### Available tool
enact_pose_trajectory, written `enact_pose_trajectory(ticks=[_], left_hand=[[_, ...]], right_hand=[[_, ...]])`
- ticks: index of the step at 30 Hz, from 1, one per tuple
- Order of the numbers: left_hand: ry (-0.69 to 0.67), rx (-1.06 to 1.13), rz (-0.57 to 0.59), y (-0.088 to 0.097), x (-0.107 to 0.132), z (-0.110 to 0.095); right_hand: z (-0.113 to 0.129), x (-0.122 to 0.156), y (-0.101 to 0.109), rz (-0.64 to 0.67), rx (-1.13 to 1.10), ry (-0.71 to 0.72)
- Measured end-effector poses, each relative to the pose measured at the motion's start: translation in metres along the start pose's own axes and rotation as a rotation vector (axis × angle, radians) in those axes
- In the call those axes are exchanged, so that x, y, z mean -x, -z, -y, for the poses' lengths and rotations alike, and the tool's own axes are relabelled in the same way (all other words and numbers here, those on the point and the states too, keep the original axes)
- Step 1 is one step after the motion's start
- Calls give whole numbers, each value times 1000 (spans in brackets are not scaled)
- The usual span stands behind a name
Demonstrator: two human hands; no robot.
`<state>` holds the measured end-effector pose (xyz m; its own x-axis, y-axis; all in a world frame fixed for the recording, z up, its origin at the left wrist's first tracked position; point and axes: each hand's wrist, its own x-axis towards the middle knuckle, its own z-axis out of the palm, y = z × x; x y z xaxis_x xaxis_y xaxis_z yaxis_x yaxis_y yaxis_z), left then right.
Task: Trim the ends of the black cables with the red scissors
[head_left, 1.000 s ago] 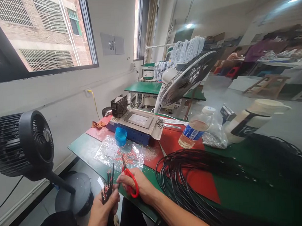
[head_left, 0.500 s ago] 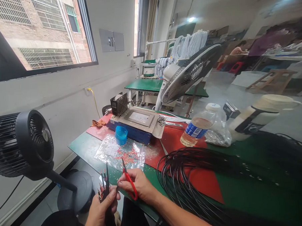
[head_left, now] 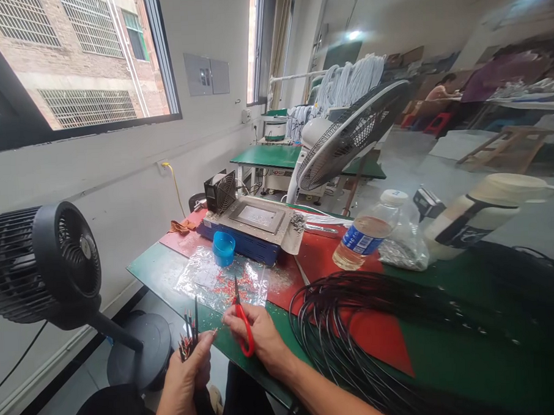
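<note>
Green workbench (head_left: 160, 270) by the window, wire trimming going on at its near edge.
Lower left of frame, the left hand (head_left: 186, 373) is clenching a bundle of thin black wires with bared red-tipped ends (head_left: 189, 333) off the bench; just apart, the right hand (head_left: 258, 340) is gripping red-handled scissors (head_left: 244, 325). Snippets are littering the clear plastic sheet (head_left: 216, 283), while the large coil of black cable (head_left: 355, 314) is lying uncut, so much seems left.

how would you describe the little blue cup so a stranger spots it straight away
On the green bench under the window sits a flat metal-topped machine. The blue cup stands at its near left corner, beside a clear plastic sheet. It is the only small round bright-blue thing there.
</note>
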<state>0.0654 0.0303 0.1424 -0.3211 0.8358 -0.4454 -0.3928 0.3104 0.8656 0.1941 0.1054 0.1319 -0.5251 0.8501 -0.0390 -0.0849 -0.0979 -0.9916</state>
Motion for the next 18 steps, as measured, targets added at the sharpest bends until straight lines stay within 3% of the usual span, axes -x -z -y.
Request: enact_pose_trajectory(ticks=[4,9,18], left_hand=[[-75,96,-38,1,-6,-8],[-123,126,-80,3,-11,-9],[-147,98,-183,-4,-13,-7]], right_hand=[[17,-1,10,93,373,165],[15,5,4,178,704,70],[11,6,3,197,765,40]])
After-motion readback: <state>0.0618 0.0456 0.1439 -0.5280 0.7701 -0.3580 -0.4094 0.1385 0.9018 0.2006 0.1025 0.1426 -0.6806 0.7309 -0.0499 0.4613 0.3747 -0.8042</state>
